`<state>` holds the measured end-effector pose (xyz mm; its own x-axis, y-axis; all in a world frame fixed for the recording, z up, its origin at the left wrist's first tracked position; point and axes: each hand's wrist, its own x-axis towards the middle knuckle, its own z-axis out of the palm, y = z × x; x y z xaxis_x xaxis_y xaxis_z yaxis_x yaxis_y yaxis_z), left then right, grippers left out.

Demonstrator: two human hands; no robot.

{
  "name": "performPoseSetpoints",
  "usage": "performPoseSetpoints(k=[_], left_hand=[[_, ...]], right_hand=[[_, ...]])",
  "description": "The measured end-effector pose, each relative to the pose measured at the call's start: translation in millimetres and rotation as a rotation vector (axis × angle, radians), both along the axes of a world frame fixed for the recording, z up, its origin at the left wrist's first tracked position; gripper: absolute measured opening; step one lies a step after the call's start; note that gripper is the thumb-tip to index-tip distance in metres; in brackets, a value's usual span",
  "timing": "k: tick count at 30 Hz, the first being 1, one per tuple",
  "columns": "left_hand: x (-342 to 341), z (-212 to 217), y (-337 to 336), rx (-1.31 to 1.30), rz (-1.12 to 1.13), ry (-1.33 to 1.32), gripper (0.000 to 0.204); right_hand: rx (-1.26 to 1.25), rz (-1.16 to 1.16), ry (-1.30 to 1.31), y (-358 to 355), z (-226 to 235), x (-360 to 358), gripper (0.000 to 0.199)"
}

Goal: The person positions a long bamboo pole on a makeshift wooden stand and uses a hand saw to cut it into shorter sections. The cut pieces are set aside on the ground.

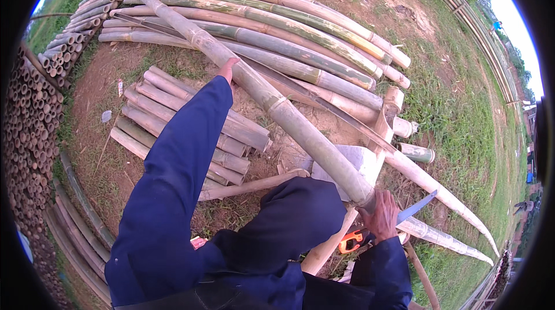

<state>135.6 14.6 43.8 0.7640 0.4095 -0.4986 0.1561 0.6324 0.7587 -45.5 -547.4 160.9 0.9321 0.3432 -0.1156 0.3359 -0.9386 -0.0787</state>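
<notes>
A long, thick bamboo pole (277, 107) slants from the far left toward my right knee. My left hand (230, 69) grips the pole's near side partway along, arm stretched out; its fingers are mostly hidden behind the pole. Around the near part of the pole, my right hand (381, 216) is closed at a joint. A handsaw lies just below that hand, its blue-grey blade (417, 206) sticking out to the right and its orange handle (348, 243) to the left. My hand covers the saw's middle. A pale block (352, 162) sits under the pole.
Long bamboo poles (260, 18) lie side by side beyond. Shorter cut pieces (191, 119) are piled left of centre. Stacked bamboo (34, 136) lines the left edge. A split bamboo length (428, 180) runs to the right, over grass (462, 119). My bent knee (312, 206) is beside the pole.
</notes>
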Motion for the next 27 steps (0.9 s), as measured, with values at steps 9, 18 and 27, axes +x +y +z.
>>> performPoseSetpoints(k=[9,18,27], left_hand=[[51,25,1,0.607,-0.121,-0.064,0.099],[19,-36,-37,1.276,-0.519,0.143,0.085],[39,-57,-164,2.018,-0.774,-0.241,0.081]], right_hand=[[0.119,-0.022,-0.297,13,27,247,0.08],[0.294,-0.186,-0.179,-6,-35,209,0.06],[0.323,-0.202,-0.107,-35,-67,171,0.06]])
